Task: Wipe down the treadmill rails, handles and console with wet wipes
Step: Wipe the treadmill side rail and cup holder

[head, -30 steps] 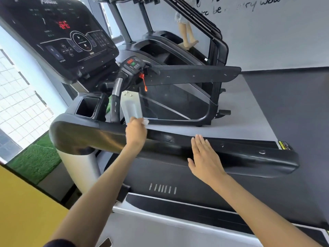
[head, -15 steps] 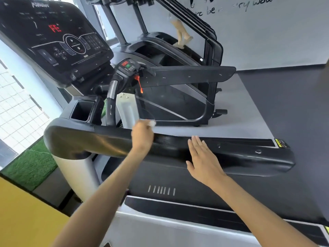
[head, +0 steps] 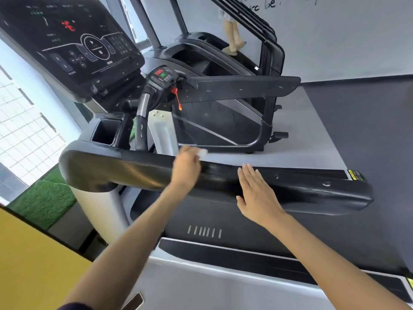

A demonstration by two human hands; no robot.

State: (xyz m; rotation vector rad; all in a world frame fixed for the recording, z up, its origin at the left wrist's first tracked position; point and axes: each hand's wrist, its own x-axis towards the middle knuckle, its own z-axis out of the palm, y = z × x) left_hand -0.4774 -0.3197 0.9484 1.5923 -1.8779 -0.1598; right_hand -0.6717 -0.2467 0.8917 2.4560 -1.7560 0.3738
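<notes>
Left hand (head: 186, 167) on top of the near black side rail (head: 312, 191), fingers curled round a white wet wipe (head: 203, 152) (blurred; only a corner shows past the knuckles). Right hand (head: 257, 193) near it on the same rail, palm flat, fingers straight and together. Cup holder (head: 105, 133) at the rail's front end: dark inside, contents not discernible. Console (head: 73, 41) above, red digits lit.

a gym: treadmills (head: 223, 180) side by side, a lit console (head: 73, 41), lettering on the wall (head: 335, 30).
</notes>
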